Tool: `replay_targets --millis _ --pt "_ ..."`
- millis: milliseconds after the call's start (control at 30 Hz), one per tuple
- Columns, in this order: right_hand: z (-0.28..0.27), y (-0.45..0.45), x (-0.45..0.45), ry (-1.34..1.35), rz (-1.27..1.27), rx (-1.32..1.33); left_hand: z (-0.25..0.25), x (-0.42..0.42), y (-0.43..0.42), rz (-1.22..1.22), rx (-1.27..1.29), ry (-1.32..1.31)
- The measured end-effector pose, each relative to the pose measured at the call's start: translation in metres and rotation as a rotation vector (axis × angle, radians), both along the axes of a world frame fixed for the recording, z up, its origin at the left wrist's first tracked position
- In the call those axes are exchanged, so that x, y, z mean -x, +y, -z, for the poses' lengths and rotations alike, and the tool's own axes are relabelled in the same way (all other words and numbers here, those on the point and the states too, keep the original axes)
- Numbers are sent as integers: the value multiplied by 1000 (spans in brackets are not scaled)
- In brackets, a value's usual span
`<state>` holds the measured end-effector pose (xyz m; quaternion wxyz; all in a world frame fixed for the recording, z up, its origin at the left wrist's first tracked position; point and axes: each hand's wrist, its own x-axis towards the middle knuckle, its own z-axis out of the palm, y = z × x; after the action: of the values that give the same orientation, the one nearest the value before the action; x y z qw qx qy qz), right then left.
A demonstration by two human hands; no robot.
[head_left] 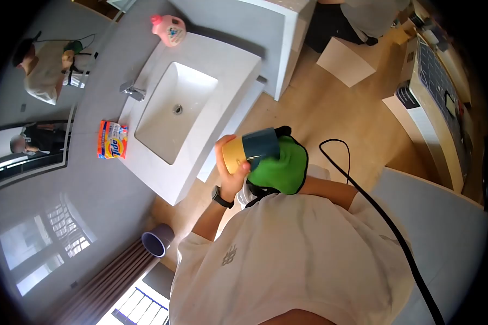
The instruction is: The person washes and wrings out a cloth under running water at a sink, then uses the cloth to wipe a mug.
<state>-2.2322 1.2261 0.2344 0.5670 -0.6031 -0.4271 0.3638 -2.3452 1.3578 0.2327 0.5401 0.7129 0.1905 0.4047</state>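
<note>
My left hand (234, 173), with a dark watch on its wrist, is wrapped round a cup-like container (260, 145) that is yellow at one end and dark teal at the other. The container lies tilted sideways in front of my body. A green cloth (284, 169) with a black edge touches its teal end. The cloth covers my right hand, so its fingers are hidden; only the forearm (328, 190) shows.
Ahead is a white sink (177, 111) with a tap (133, 91), a pink bottle (169, 31) and a Tide bag (113, 140). A bin (158, 240) stands lower left. A black cable (385, 216) runs at my right. Another person (363, 19) is at the top.
</note>
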Motion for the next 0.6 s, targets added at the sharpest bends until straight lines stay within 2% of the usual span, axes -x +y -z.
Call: replay_targets --millis 33,67,100,133,167,200,233,267,300,367,400,433,500,533,567,600 --pt "27 -8 4 16 209 -79 -10 -3 -1 1 8 5" --pt "40 -16 5 32 413 -156 -30 -4 -2 55 -351 153" --pt "17 -18 -9 353 365 149 -42 -4 -3 110 -715 298" --pt "9 -9 -28 496 420 186 -29 2 -7 221 -743 379" --pt "6 1 -38 638 472 225 -34 -1 -8 211 -743 385" --pt "10 -1 -35 640 458 226 -41 -8 -6 237 -730 434" --pt "16 -4 -32 236 581 -9 -46 -13 -6 259 -721 481" --pt "19 -3 -30 -172 685 -250 -43 -19 -13 300 -188 168" --pt "1 -5 -33 -169 679 -256 -45 -18 -13 292 -193 169" --pt "-75 -13 -53 -698 310 -362 -51 -15 -15 682 1016 -136" --pt "-91 -16 -60 -952 112 -407 -52 -11 -17 840 1629 -306" --pt "-29 -16 -52 -806 141 -355 -51 -5 -19 833 1629 -308" --pt "95 -16 -36 -498 220 -279 -47 3 -19 250 1220 12" --pt "-30 16 -36 -929 429 -812 -63 0 -22 275 1033 -70" --pt "-31 18 -31 -927 423 -817 -67 1 -16 305 914 -66" --pt "-31 16 -25 -742 287 -582 -69 8 -8 289 744 33"
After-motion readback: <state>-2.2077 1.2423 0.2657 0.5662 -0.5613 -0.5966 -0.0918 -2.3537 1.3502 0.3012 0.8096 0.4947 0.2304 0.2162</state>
